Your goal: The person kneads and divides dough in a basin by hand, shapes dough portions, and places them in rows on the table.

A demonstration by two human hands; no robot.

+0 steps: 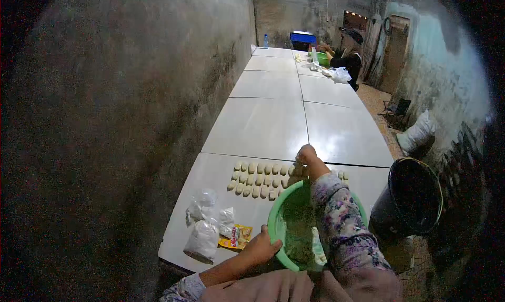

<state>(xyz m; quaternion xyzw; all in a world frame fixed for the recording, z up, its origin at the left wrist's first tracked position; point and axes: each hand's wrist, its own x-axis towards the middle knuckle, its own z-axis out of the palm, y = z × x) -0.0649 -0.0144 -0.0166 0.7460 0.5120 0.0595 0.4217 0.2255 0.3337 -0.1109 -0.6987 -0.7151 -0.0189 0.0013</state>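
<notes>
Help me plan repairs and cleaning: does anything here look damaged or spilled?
The light-blue painted wall at right looks damaged: its coat is patchy, with dark stains. Nothing looks clearly spilled on the white tabletop; the pale oval dough pieces sit in rows.

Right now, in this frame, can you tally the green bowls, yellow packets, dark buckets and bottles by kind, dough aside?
Green bowls: 2
Yellow packet: 1
Dark bucket: 1
Bottle: 1
Total: 5
</notes>
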